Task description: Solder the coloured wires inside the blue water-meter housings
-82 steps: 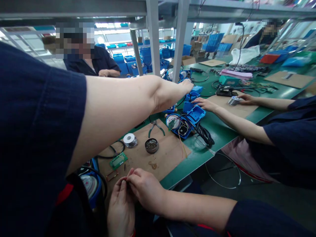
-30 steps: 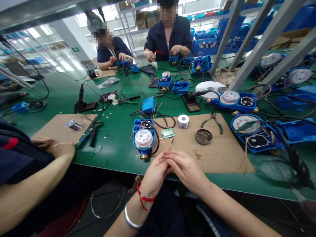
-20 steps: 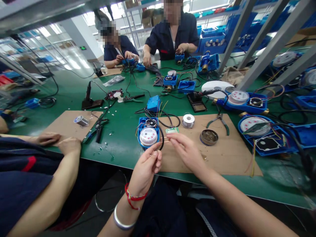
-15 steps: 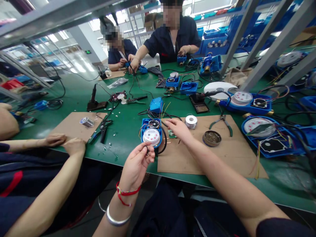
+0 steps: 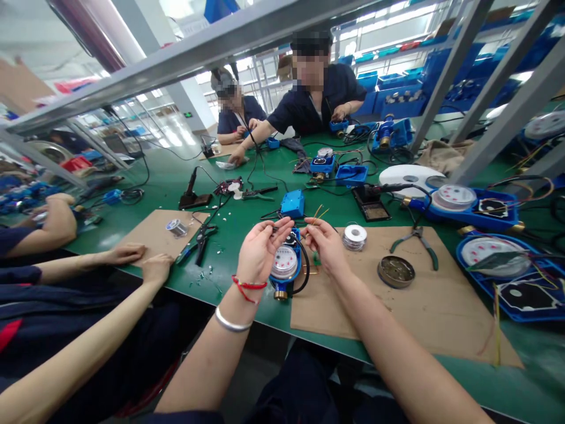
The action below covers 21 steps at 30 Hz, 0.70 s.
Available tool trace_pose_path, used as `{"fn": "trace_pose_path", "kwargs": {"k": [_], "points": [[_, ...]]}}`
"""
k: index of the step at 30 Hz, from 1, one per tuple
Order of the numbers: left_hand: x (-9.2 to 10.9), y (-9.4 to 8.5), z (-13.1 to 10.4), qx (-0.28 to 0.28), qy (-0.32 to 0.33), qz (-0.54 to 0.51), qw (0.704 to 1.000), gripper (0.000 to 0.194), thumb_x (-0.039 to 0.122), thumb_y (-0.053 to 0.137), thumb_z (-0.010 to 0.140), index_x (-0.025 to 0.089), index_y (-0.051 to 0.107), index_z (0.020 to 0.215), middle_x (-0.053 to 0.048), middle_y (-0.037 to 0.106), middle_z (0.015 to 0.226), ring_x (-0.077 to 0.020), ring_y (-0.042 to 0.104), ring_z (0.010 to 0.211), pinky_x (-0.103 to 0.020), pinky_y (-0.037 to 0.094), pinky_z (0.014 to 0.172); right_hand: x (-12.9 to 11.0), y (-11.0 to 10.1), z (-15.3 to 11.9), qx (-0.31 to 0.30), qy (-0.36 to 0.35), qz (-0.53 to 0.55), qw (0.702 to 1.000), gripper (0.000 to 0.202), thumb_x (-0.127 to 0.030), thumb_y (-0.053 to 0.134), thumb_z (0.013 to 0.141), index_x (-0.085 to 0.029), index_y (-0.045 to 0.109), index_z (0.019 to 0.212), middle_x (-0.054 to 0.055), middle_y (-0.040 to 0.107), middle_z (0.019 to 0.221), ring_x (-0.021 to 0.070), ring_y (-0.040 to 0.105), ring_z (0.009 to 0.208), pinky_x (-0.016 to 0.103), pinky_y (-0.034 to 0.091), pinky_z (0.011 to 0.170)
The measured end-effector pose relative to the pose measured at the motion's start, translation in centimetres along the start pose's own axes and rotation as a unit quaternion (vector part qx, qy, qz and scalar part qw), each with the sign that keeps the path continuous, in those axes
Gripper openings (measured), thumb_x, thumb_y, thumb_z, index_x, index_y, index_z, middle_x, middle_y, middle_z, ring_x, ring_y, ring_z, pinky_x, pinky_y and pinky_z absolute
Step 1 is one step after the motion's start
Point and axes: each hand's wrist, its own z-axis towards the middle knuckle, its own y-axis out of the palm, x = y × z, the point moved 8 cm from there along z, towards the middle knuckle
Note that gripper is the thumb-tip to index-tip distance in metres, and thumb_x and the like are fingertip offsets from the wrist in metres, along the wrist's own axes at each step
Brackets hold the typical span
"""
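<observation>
My left hand (image 5: 260, 247) is raised over the blue-cased water meter (image 5: 285, 262). Its thumb pinches a small dark piece against the fingers, too hidden to name. Close by on the right, my right hand (image 5: 324, 244) has thumb and fingertips pressed together on thin wires, whose yellow and red ends (image 5: 322, 211) show just above the fingers. The meter has a round white dial and a brass fitting (image 5: 281, 292) towards me. A black cable (image 5: 305, 277) loops round its right side. Part of the casing is hidden behind my left hand.
A cardboard sheet (image 5: 353, 318) carries a solder spool (image 5: 354, 237), a round tin (image 5: 396, 271) and pliers (image 5: 417, 244). A soldering-iron stand (image 5: 373, 203) stands behind. More meters (image 5: 489, 256) lie right. A neighbour's arms (image 5: 119, 306) rest left; two people work opposite under a metal rail.
My left hand has moved up from the meter's near end to its top, close to my right hand. The right fingers have closed into a pinch. The view has tilted up.
</observation>
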Motion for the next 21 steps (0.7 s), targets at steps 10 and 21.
{"fn": "trace_pose_path", "kwargs": {"k": [10,21], "points": [[-3.1,1.4,3.9,-0.029,-0.005,-0.074,0.997,0.015,-0.002,0.045,0.082,0.013,0.047,0.082,-0.016,0.07,0.102,-0.0232,0.067,0.107,-0.034,0.049,0.099,-1.3,0.6,-1.1,-0.022,-0.027,-0.04,0.999,0.022,-0.039,0.067,0.079,-0.019,0.058,0.077,-0.003,0.055,0.066,0.0112,0.047,0.061,0.023,0.038,0.058],[-3.9,0.6,4.2,-0.017,-0.03,-0.068,0.997,0.013,0.0,0.049,0.084,0.012,0.054,0.087,-0.011,0.07,0.097,-0.0196,0.069,0.1,-0.032,0.05,0.098,-2.2,0.3,-1.4,0.005,-0.027,-0.11,0.994,0.021,-0.037,0.063,0.08,-0.019,0.058,0.071,-0.001,0.055,0.065,0.0126,0.047,0.063,0.024,0.037,0.056]]}}
